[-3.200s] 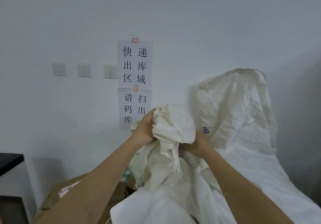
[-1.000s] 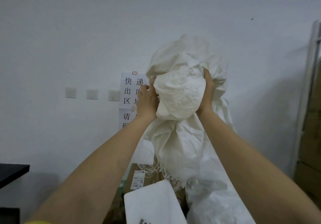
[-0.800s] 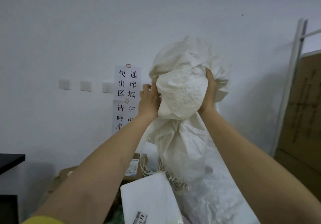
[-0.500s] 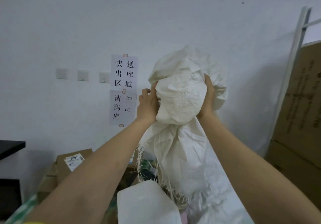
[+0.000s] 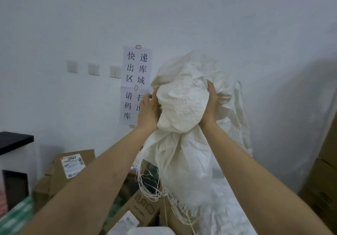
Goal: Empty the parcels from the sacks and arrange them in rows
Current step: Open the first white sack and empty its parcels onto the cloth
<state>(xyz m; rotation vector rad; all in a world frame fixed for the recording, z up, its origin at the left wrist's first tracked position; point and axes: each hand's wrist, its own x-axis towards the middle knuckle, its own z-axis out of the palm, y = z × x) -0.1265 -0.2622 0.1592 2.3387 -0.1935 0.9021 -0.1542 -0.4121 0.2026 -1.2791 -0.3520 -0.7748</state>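
Observation:
A white woven sack (image 5: 182, 107) is bunched into a ball and held up in front of the wall. My left hand (image 5: 148, 111) grips its left side and my right hand (image 5: 210, 105) grips its right side. The sack's frayed open end (image 5: 160, 189) hangs down with loose threads. Below it lie cardboard parcels: a tilted brown box with a white label reading 2097 (image 5: 73, 165) and a printed brown box (image 5: 144, 207). A white parcel (image 5: 151, 231) shows at the bottom edge.
More white sacking (image 5: 235, 161) hangs behind and to the right. Stacked brown cartons (image 5: 326, 180) stand at the right edge. A black-topped white cabinet (image 5: 14, 141) is at the left. A paper sign (image 5: 135, 85) and three switches (image 5: 93, 68) are on the wall.
Both hands have raised the bunched sack from low down to chest height, then lowered it a little. The view has tilted down, and more parcels show below.

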